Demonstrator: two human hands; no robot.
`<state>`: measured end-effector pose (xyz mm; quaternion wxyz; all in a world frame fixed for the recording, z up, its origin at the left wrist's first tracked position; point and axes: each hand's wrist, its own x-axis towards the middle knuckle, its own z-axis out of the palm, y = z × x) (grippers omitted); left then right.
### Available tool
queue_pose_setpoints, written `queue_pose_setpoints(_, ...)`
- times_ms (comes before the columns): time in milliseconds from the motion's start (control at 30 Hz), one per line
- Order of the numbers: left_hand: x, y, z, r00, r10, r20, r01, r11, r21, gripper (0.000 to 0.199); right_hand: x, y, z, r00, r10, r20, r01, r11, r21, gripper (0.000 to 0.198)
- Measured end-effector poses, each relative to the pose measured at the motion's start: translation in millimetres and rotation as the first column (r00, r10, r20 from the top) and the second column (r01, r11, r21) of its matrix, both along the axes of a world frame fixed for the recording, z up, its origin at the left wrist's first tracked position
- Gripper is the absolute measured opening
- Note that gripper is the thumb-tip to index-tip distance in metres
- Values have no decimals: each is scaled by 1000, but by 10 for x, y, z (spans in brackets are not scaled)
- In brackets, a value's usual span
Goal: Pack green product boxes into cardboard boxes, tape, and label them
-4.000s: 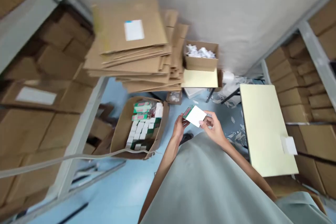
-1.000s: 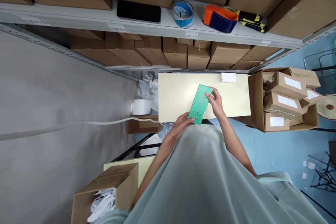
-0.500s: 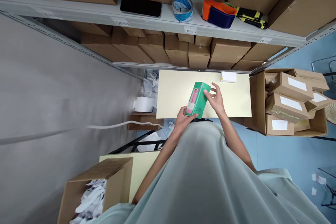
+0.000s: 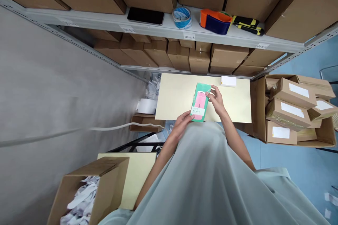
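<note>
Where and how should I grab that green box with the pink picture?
Probably by its long edges, one hand coming from each side: the green box is narrower across than lengthwise. The right hand holds its right edge; the left hand, its near-left corner.

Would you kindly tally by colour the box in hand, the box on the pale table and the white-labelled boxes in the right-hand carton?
Green box: 1
White box: 1
White-labelled brown boxes: 4
Total: 6

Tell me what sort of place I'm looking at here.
Probably a stockroom or packing area: a metal shelf of cardboard boxes, a packing-tape roll on it, and a carton filled with labelled parcels.
</note>
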<state>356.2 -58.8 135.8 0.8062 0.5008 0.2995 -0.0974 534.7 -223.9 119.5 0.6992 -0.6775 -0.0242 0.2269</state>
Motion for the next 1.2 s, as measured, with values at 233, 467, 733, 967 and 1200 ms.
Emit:
queue_pose_setpoints(233, 142, -160, -71, 999, 19, -28, -18, 999, 47, 71, 90, -173, -66, 998, 42, 36, -40, 999, -36, 75)
queue_pose_setpoints(467, 260, -303, -173, 992, 103, 70, -124, 801, 585, 63, 103, -215, -49, 988, -51, 146, 85, 967, -239, 95)
queue_pose_setpoints(733, 199, -272, -115, 992, -9, 124, -60, 839, 540, 65, 139, -206, -9, 993, -84, 80, 92, 992, -91, 67)
queue_pose_setpoints(967, 134, -178, -138, 1000, -21, 12, 20, 999, 26, 83, 79, -261, 57, 1000, 22, 19, -21, 1000, -17, 72)
queue_pose_setpoints(1200, 81, -264, -214, 998, 65, -23, -57, 968, 245, 74, 13, -196, -83, 1000, -3, 0, 3, 992, -126, 102)
